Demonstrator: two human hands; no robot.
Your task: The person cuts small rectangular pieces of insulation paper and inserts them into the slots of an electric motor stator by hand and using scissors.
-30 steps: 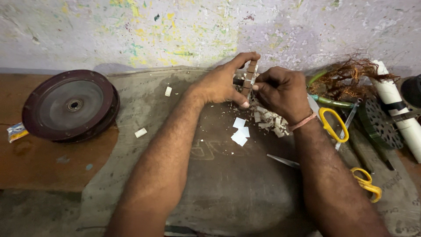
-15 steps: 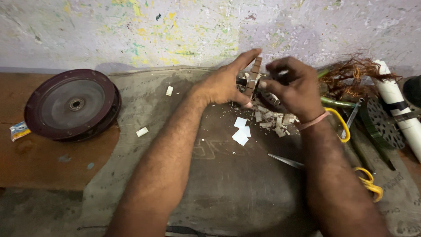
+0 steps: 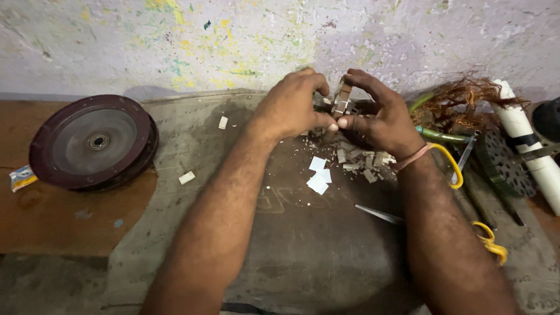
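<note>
My left hand (image 3: 291,108) and my right hand (image 3: 379,116) meet near the wall, over a grey cloth (image 3: 291,251). Between their fingertips they pinch a small brownish slotted piece (image 3: 341,96), held upright; its lower part is hidden by the fingers. Under the hands lie small white paper squares (image 3: 319,175) and a scatter of pale scraps (image 3: 359,160).
A dark round metal disc (image 3: 93,143) lies at the left on the brown floor. A tangle of copper wire (image 3: 461,102), a white pipe (image 3: 528,146) and a black slotted disc (image 3: 504,163) sit at the right. Yellow-handled scissors (image 3: 487,239) lie by my right forearm.
Both hands have shifted slightly and lifted the small piece a little higher; the fingers have regripped it.
</note>
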